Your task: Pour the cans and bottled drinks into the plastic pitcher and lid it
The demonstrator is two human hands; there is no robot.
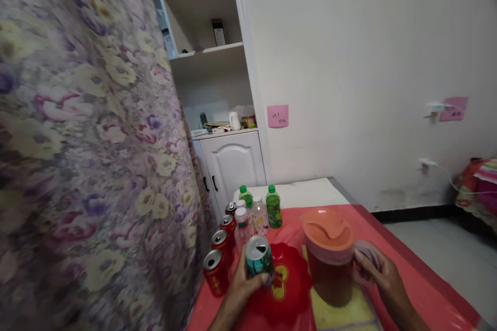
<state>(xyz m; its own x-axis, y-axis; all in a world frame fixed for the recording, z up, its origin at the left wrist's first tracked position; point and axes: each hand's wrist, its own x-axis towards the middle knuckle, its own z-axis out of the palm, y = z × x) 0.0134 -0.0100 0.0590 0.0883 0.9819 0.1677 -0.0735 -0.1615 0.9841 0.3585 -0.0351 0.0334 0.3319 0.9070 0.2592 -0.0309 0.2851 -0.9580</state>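
Note:
My left hand [248,280] is wrapped round a green-and-blue drink can [258,261], whose top has an open mouth. It is held over the left part of a red scalloped tray [293,300]. On the right, my right hand [375,269] grips the handle of a clear pitcher [330,274] with an orange lid [326,228]. Dark brownish liquid shows inside the pitcher. Under it lies a yellow cloth [337,315]. Several red cans [216,274] stand in a row left of my left hand, their tops opened.
Behind the can stand clear bottles [259,215] and green-capped bottles [274,208]. The table wears a red cover [392,248]. A floral curtain [97,139] hangs close on the left. A white cabinet [235,163] and the wall are beyond the table.

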